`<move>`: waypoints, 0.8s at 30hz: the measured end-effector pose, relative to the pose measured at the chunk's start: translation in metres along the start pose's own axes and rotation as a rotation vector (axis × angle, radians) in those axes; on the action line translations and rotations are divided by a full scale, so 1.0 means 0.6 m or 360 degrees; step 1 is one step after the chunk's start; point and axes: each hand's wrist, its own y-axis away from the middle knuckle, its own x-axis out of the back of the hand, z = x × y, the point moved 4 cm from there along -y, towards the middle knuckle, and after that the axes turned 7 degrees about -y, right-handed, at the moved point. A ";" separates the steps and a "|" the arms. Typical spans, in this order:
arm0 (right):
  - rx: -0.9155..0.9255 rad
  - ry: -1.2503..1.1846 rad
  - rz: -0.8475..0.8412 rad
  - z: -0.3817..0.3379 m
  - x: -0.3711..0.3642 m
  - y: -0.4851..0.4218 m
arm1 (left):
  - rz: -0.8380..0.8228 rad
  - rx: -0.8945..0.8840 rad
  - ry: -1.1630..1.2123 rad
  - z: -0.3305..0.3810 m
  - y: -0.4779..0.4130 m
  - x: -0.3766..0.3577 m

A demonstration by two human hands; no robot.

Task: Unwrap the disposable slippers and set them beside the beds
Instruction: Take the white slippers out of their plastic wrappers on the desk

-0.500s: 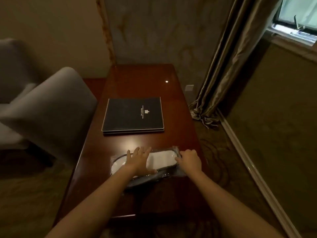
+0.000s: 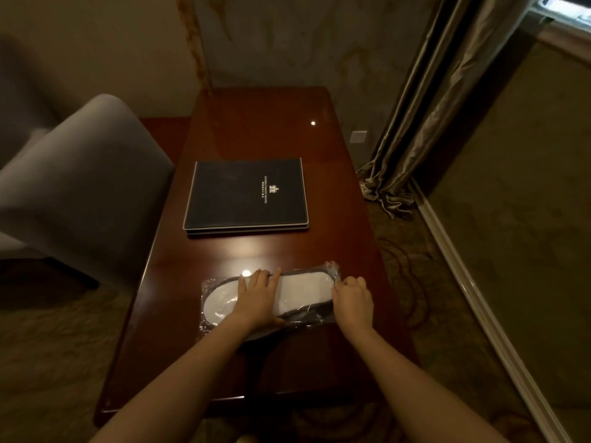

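Observation:
A pair of white disposable slippers with dark trim, sealed in a clear plastic wrapper (image 2: 307, 287), lies crosswise near the front of a dark wooden table (image 2: 256, 132). My left hand (image 2: 259, 297) lies flat across the middle of the package, fingers spread, thumb hooked under its near edge. My right hand (image 2: 353, 298) pinches the wrapper's right end, where the plastic bunches up. The middle of the slippers is hidden under my left hand.
A black hotel folder (image 2: 246, 195) lies on the table beyond the slippers. A grey upholstered chair (image 2: 80, 183) stands at the table's left. A curtain (image 2: 425, 123) hangs at the right by a window, with patterned carpet (image 2: 399, 257) below.
My hands and the package sit as before; only the view has tilted slightly downward.

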 end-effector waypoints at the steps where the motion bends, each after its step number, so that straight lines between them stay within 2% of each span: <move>1: 0.0004 0.0001 -0.0005 -0.001 0.000 0.000 | -0.0002 0.0003 -0.0007 0.001 -0.002 0.000; 5: 0.0002 0.0022 0.0022 0.002 0.000 -0.006 | 0.0002 -0.0014 -0.0005 0.000 -0.009 0.005; 11: -0.0064 -0.0234 0.0178 0.003 0.020 -0.010 | 0.0106 -0.0103 -0.0102 -0.001 -0.015 0.015; 18: -0.0614 -0.1445 0.0365 0.027 0.066 -0.028 | 0.0322 -0.0092 -0.0011 -0.026 -0.004 0.052; 21: -0.1027 -0.2126 0.0175 0.035 0.069 -0.041 | 0.0433 -0.0111 0.0098 -0.038 0.001 0.083; 24: -0.1048 -0.2168 -0.0113 0.033 0.078 -0.047 | 0.0471 -0.0138 0.0204 -0.050 0.005 0.109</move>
